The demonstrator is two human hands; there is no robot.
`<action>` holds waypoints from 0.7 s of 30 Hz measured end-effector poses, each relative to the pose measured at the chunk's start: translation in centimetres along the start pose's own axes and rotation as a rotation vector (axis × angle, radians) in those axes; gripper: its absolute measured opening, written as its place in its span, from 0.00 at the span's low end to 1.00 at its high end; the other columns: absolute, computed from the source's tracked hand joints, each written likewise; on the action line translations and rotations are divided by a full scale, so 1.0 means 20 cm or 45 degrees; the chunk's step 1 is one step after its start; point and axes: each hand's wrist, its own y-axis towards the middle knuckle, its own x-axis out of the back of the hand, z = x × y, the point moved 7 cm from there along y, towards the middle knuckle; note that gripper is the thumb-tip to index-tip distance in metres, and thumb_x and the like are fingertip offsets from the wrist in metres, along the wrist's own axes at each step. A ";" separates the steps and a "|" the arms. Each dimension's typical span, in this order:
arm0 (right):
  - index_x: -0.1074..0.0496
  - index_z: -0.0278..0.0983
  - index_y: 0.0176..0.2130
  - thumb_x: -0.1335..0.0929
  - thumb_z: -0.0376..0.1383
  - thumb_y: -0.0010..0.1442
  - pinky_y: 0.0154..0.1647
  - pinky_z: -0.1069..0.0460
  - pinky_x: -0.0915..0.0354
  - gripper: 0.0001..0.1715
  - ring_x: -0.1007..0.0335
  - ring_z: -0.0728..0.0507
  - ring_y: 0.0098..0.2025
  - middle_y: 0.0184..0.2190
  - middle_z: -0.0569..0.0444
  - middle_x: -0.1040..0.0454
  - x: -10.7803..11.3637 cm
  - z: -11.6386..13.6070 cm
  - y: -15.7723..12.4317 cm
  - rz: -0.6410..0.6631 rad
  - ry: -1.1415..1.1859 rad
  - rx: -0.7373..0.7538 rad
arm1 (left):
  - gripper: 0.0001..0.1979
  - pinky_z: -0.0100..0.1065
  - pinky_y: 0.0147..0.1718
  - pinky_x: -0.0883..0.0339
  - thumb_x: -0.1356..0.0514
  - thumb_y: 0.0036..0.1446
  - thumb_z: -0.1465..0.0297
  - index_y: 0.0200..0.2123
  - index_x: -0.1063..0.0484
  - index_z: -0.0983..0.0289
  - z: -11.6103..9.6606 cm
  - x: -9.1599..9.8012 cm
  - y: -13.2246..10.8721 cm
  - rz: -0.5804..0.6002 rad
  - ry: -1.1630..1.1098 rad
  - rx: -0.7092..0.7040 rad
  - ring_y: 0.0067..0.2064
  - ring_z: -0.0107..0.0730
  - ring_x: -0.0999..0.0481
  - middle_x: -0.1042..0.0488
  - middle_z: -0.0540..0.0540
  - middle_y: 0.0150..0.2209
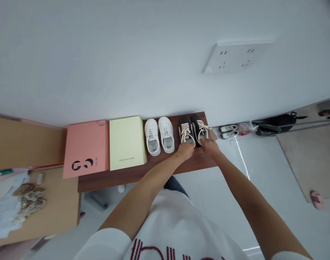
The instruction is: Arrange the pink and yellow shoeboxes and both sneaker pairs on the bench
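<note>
Two dark sneakers with cream laces stand side by side near the right end of a brown wooden shelf, toes to the wall. My left hand is closed on the heel of the left dark sneaker. At the heel of the right dark sneaker, my right hand grips its back edge. Just left of them sits a pair of white sneakers, the nearer one to my hands being the right white sneaker, beside the left white sneaker.
A pale yellow box and a pink box lie farther left on the shelf. A cardboard box with papers is at lower left. Another white pair and a black bag are on the floor at right. A socket plate is on the wall.
</note>
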 end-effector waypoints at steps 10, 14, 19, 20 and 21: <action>0.29 0.32 0.49 0.34 0.32 0.64 0.52 0.43 0.38 0.13 0.26 0.32 0.50 0.46 0.35 0.22 0.03 0.03 0.04 -0.056 -0.069 -0.015 | 0.16 0.46 0.54 0.30 0.50 0.67 0.78 0.53 0.28 0.71 0.03 0.03 0.08 0.000 0.069 0.108 0.53 0.49 0.21 0.21 0.68 0.44; 0.28 0.32 0.48 0.35 0.31 0.65 0.54 0.43 0.39 0.12 0.26 0.33 0.50 0.47 0.34 0.22 0.03 0.05 0.05 -0.071 -0.082 -0.003 | 0.16 0.46 0.53 0.29 0.50 0.66 0.80 0.52 0.27 0.72 0.05 0.03 0.10 -0.007 0.086 0.114 0.52 0.49 0.20 0.20 0.68 0.42; 0.28 0.32 0.49 0.37 0.30 0.66 0.55 0.42 0.40 0.14 0.27 0.33 0.51 0.47 0.34 0.22 0.03 0.05 0.07 -0.061 -0.074 -0.005 | 0.16 0.47 0.55 0.30 0.50 0.66 0.80 0.51 0.27 0.74 0.08 0.04 0.12 -0.025 0.088 0.130 0.52 0.49 0.20 0.20 0.70 0.42; 0.28 0.31 0.50 0.37 0.30 0.66 0.56 0.42 0.40 0.14 0.27 0.33 0.51 0.47 0.34 0.22 0.03 0.05 0.08 -0.055 -0.072 -0.003 | 0.16 0.47 0.55 0.30 0.49 0.65 0.80 0.51 0.27 0.74 0.08 0.04 0.12 -0.028 0.088 0.133 0.53 0.49 0.20 0.20 0.70 0.41; 0.28 0.31 0.50 0.37 0.30 0.66 0.56 0.41 0.40 0.15 0.27 0.33 0.51 0.47 0.34 0.22 0.02 0.05 0.08 -0.049 -0.073 -0.003 | 0.16 0.47 0.54 0.30 0.49 0.65 0.80 0.51 0.26 0.75 0.08 0.04 0.12 -0.030 0.087 0.135 0.53 0.50 0.20 0.20 0.70 0.41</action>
